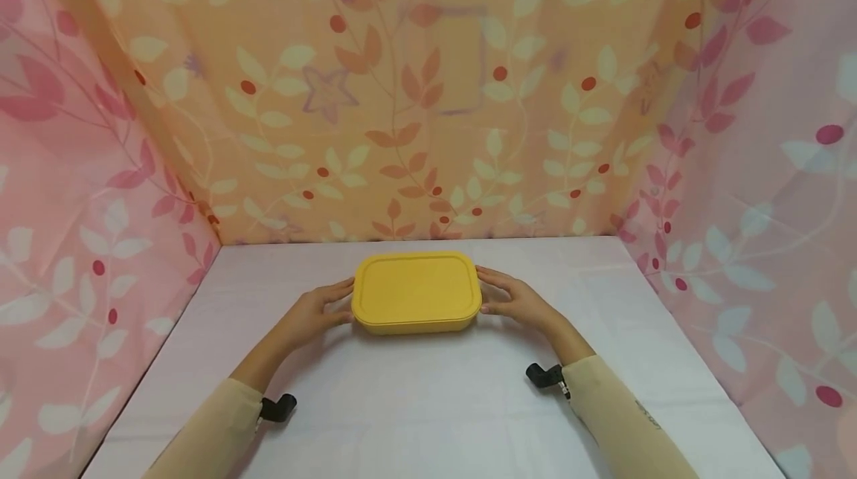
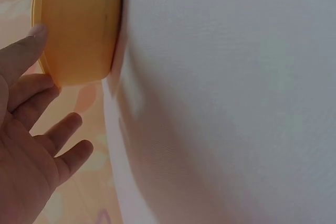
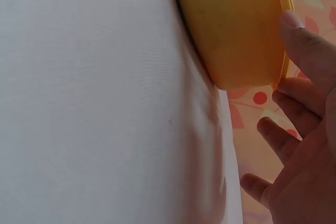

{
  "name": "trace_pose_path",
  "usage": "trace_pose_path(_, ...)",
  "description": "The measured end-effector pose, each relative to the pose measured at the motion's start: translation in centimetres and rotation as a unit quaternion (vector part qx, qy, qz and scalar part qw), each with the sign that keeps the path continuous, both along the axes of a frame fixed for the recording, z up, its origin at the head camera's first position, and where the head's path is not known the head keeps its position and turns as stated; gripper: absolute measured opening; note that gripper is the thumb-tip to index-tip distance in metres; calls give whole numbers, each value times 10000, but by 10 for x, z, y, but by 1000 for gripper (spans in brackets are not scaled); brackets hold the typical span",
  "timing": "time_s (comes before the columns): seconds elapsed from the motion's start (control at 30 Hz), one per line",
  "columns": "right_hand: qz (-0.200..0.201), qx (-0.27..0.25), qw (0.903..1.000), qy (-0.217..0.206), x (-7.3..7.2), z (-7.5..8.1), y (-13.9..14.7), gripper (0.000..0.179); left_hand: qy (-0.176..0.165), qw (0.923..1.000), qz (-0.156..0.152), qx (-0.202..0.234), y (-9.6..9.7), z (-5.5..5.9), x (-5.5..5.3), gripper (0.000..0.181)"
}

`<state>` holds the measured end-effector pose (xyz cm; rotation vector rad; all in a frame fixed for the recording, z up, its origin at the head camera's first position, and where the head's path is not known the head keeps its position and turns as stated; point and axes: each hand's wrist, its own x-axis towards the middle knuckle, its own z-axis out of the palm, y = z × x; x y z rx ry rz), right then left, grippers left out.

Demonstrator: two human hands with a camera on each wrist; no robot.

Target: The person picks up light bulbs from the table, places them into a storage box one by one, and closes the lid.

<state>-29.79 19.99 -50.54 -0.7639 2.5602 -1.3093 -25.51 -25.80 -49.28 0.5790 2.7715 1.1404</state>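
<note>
A yellow rectangular food container with rounded corners and a fitted lid sits on the white-covered table. At its left end, my left hand touches the lid's rim with thumb and fingertips. My right hand touches the opposite end in much the same way. In the left wrist view the thumb lies on the rim, while the lower fingers stand apart from the container. The right wrist view shows the right thumb on the rim, with the lower fingers spread and free. The container's inside is hidden by the lid.
The white tablecloth spreads around the container. An orange leaf-patterned curtain hangs behind the table, with pink patterned curtains at both sides. Small black devices stick out from both sleeve cuffs.
</note>
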Motion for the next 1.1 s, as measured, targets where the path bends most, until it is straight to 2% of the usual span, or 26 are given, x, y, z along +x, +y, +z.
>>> trace_pose_path(0.13,-67,-62,9998,158,2,-2,-3,77,152,9999,66,-12,-2,-2,3,73)
trace_pose_path(0.23,-180,83,9994,290,1,-1,-4,76,265,9996,116,34,-3,-2,5,70)
trace_pose_path(0.43,-257,506,9967,580,8,-1,-5,68,75,9994,309,111,-5,-5,17,61)
trace_pose_path(0.6,-179,644,9926,1017,14,4,-5,60,166,9994,297,-55,-4,-4,23,54)
trace_pose_path(0.8,-117,926,9849,1457,19,6,1,57,248,9986,196,-415,-4,4,30,49)
trace_pose_path(0.97,-281,1325,9743,1800,26,2,7,53,670,9942,72,-840,-4,8,41,48)
trace_pose_path(1.1,-414,1682,9621,2106,35,7,11,51,1214,9841,51,-1296,-6,9,48,48)
